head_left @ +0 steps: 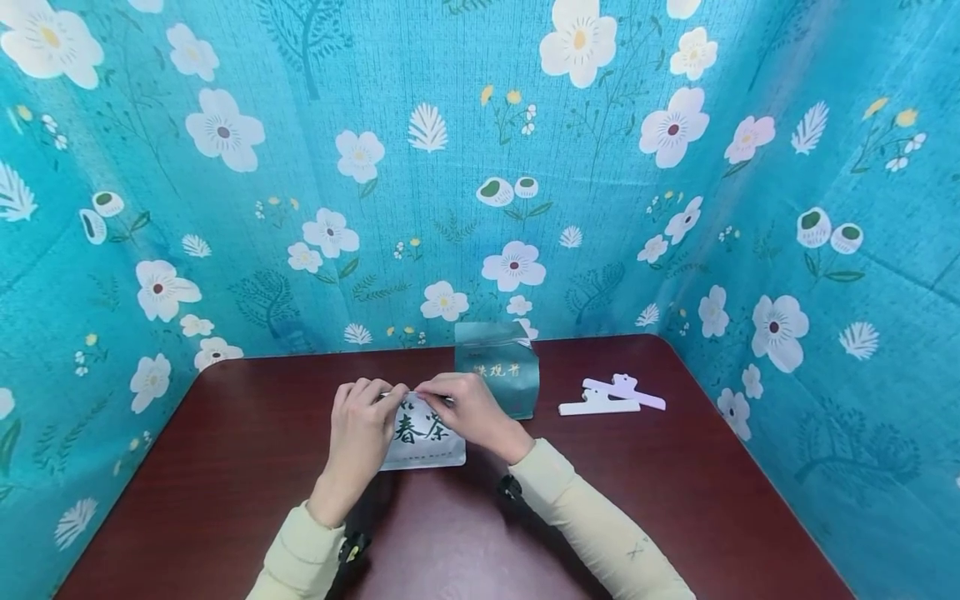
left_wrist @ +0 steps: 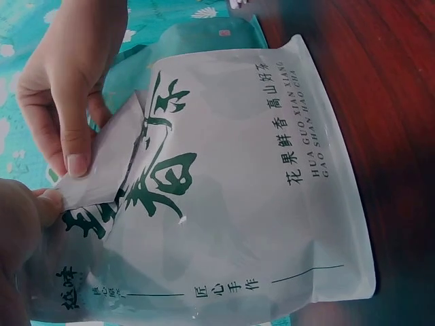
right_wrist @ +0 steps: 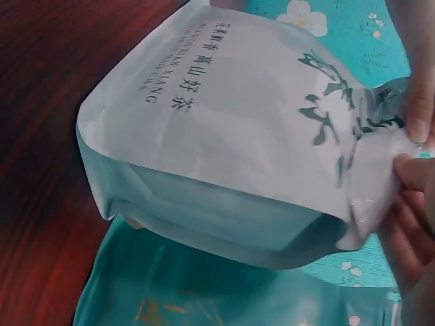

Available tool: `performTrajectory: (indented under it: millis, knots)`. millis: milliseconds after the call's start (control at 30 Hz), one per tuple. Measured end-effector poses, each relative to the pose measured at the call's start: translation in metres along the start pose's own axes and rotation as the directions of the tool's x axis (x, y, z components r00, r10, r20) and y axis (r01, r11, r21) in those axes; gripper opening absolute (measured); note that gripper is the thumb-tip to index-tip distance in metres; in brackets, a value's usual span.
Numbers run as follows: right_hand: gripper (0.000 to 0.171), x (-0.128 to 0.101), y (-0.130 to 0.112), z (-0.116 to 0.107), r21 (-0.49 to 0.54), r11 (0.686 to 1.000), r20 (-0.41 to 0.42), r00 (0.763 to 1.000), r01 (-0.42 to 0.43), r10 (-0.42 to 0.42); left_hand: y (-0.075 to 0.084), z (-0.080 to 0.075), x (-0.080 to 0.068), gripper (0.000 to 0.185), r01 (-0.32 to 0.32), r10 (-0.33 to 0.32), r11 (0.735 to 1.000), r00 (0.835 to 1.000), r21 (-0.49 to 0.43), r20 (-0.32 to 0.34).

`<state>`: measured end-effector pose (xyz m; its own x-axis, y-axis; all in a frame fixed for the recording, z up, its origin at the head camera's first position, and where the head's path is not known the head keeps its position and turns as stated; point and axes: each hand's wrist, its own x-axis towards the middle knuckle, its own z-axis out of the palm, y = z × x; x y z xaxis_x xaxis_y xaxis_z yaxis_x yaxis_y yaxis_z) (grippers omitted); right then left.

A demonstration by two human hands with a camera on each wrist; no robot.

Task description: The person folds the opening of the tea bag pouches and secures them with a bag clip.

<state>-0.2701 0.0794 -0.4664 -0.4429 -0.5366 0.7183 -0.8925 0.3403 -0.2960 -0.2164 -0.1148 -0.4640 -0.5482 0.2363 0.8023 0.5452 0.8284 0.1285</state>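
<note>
A white tea bag [head_left: 427, 448] with large green characters stands on the table between my two hands. My left hand [head_left: 362, 429] pinches its top edge from the left, thumb and fingertips at the middle of the edge. My right hand [head_left: 468, 408] pinches the same edge from the right, fingertips close to those of the left. In the left wrist view, a corner of the bag's top [left_wrist: 112, 156] is folded down over the printed front, under the right thumb. The right wrist view shows the bag's gusseted side [right_wrist: 224, 204] bulging out.
Just behind and to the right, a green tea bag [head_left: 498, 350] with gold characters stands upright. Farther right lie a white sealing clip [head_left: 600, 406] and a lilac sealing clip [head_left: 637, 394], overlapping. A blue flowered cloth [head_left: 442, 208] hangs around the dark red table [head_left: 247, 450].
</note>
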Motion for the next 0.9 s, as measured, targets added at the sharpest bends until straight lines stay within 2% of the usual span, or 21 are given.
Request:
performTrajectory:
  millis: [200, 467, 567, 767, 900]
  knots:
    - [0.008, -0.002, 0.005, 0.003, 0.008, 1.0, -0.01, 1.0, 0.016, -0.016, 0.001, 0.002, -0.001, 0.023, -0.021, 0.021, 1.0, 1.0, 0.005, -0.007]
    - [0.008, 0.004, 0.004, 0.003, 0.006, 1.0, -0.016, 1.0, 0.013, -0.013, -0.001, 0.002, 0.001, 0.022, -0.009, 0.009, 1.0, 1.0, 0.003, -0.016]
    - [0.01, 0.005, 0.003, 0.0, 0.016, 1.0, 0.018, 1.0, -0.008, 0.008, -0.002, 0.002, 0.001, 0.022, -0.008, 0.008, 1.0, 1.0, 0.001, -0.012]
    - [0.023, -0.001, 0.003, -0.012, 0.122, 0.984, 0.139, 0.983, -0.133, 0.116, -0.004, 0.002, 0.001, 0.021, -0.008, 0.008, 1.0, 1.0, -0.011, -0.007]
    - [0.026, -0.006, 0.005, -0.015, 0.141, 0.979, 0.175, 0.977, -0.148, 0.123, -0.003, 0.002, -0.001, 0.022, -0.019, 0.019, 1.0, 1.0, -0.02, -0.004]
